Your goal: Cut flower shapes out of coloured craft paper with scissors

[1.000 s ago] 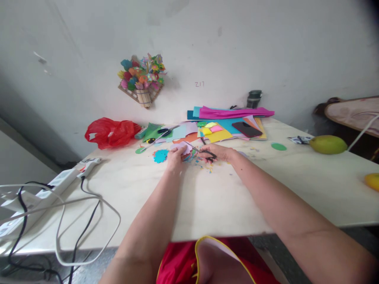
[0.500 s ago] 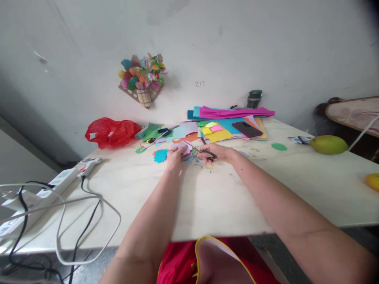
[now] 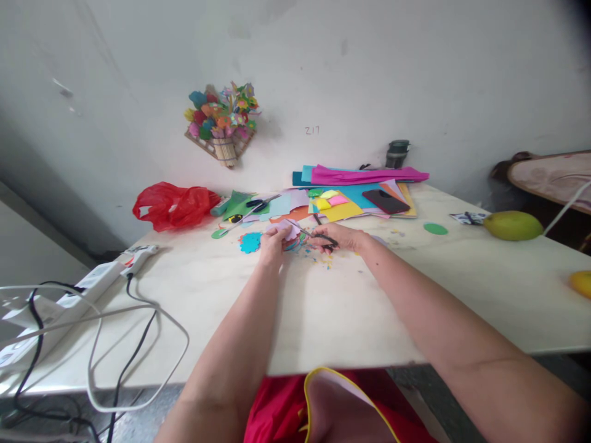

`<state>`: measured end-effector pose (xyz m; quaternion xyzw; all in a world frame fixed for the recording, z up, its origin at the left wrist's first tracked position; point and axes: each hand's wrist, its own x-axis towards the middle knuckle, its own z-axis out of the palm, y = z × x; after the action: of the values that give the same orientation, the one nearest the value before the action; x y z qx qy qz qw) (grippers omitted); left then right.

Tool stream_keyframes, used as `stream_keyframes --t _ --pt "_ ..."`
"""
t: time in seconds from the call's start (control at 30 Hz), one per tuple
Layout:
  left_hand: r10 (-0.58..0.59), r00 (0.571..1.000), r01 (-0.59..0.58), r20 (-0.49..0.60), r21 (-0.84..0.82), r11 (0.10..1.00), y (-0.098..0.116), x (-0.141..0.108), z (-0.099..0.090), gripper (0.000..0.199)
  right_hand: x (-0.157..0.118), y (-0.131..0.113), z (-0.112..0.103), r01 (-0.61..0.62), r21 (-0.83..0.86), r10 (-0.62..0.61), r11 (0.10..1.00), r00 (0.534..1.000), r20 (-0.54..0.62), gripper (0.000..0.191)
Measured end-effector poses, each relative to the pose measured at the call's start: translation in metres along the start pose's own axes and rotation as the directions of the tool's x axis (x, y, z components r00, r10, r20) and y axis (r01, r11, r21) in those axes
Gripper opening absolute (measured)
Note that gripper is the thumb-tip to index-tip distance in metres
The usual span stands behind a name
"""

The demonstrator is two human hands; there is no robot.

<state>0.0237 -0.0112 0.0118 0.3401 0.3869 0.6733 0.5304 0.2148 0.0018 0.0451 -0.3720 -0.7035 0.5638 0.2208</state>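
Across the middle of a pale marbled table (image 3: 351, 320), two bare hands meet. The left hand (image 3: 273, 241) pinches one lilac, scallop-edged paper piece (image 3: 292, 231) between thumb and fingers. The right hand (image 3: 339, 235) has its fingers curled around the dark handles of one pair of silver-bladed scissors (image 3: 303, 231), whose blades reach the lilac piece. Small coloured scraps (image 3: 325, 261), too many to count, lie beneath and around them. Just left sits one bright blue scalloped paper shape (image 3: 250, 243). Two green paper discs (image 3: 434, 229) rest on the table, one left, one right. Farther back are a second, dark-handled pair of scissors (image 3: 255, 205), many overlapping coloured sheets (image 3: 344, 213), one dark red-edged phone (image 3: 386, 201) and, far left, one crumpled red plastic bag (image 3: 175, 207). Two yellowish fruits (image 3: 513, 226) are at right.
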Motion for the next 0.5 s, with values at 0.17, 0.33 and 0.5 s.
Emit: stream_keyframes --t 0.17,0.33,0.5 --pt "-0.010 1.000 0.010 -0.002 0.014 1.000 -0.0004 0.0007 -0.0008 0.027 0.0005 0.0004 -0.0004 -0.007 -0.012 0.007 1.000 1.000 -0.001 0.014" --pt "-0.006 1.000 0.006 0.001 0.009 1.000 0.0000 0.0003 -0.0005 0.027 0.0027 0.0034 -0.0021 0.014 0.026 -0.014 1.000 0.999 0.031 0.013" --pt "0.001 1.000 -0.001 0.013 -0.005 1.000 0.0008 -0.0009 -0.0002 0.027 0.0032 0.0038 -0.0020 0.017 0.069 -0.021 0.997 0.998 0.060 0.011"
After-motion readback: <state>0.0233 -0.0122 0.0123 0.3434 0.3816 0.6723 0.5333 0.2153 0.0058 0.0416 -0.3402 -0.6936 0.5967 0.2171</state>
